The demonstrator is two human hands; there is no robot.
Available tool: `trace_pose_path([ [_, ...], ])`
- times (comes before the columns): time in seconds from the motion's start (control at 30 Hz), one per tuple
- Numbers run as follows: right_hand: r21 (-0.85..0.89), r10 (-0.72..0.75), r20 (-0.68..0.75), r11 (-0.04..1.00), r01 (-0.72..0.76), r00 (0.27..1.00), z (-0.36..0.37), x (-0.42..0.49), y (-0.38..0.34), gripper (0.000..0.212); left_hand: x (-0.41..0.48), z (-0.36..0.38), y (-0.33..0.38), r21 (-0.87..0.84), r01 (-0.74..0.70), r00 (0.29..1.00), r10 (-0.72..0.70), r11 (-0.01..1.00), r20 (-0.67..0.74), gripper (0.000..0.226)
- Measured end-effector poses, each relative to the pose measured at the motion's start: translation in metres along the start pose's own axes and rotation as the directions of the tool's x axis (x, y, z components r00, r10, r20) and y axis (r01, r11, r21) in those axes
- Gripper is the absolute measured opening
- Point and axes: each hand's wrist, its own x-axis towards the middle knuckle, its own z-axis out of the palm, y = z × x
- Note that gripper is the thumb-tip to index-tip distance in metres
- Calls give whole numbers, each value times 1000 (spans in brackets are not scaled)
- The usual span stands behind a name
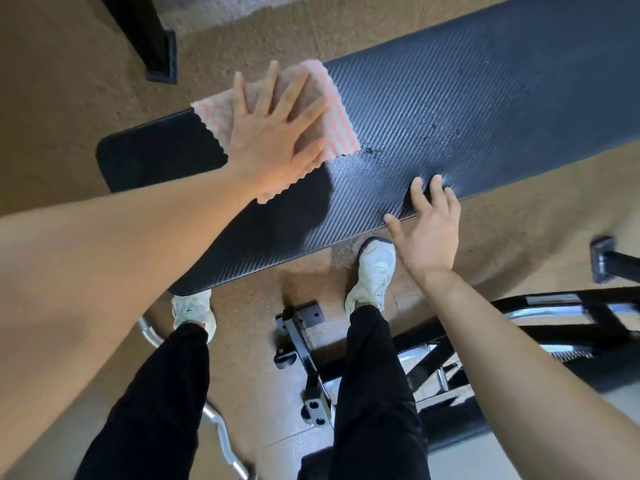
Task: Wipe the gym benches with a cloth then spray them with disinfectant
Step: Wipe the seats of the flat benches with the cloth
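**Head view: left hand flat on the cloth, bench running off to the upper right**

The left hand [273, 133] lies flat with its fingers spread, pressing the pink-and-white cloth [341, 128] onto the black bench pad [485, 98] left of centre in the upper half of the frame. The right hand [429, 230] grasps nothing. Its fingers are loose and nearly straight, and the tips touch the pad's near edge at centre right, apparently as a brace.

The pad's long axis runs from the lower left to the upper right corner. Most of the unwiped length seems to lie to the right of the cloth and beyond it. A few dark specks [372, 151], possibly droplets, sit just beside the cloth's right edge. A shorter seat pad [156, 157] lies to the cloth's left.

The left hand alone is on the cloth, so the next stroke probably follows that axis toward the upper right. No spray bottle is in view, and the wiping step appears unfinished.
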Motion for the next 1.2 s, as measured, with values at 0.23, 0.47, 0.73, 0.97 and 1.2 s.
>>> trace_pose_path([
  [0.23, 14, -15, -9, 1000, 16, 1000, -2, 0, 5, 72, -18, 10, 35, 12, -26, 1000, 26, 1000, -1, 68],
  [0.47, 229, -43, 45, 973, 32, 998, -8, 0, 26, 63, -73, 41, 98, 4, -304, 948, 302, 953, 96, 69],
  [0.73, 419, 139, -105, 904, -83, 985, -34, 8, 72, 52, -33, 23, 84, 58, -410, 908, 401, 910, 125, 67],
  [0.97, 220, 215, -84, 956, -193, 973, -42, 51, 112, 86, 70, -8, 88, 37, -177, 984, 176, 984, 27, 65],
  [1.2, 13, 127, -2, 992, -127, 992, -42, 66, 125, 86, 72, -3, 127, 47, -150, 989, 150, 988, 17, 68],
])
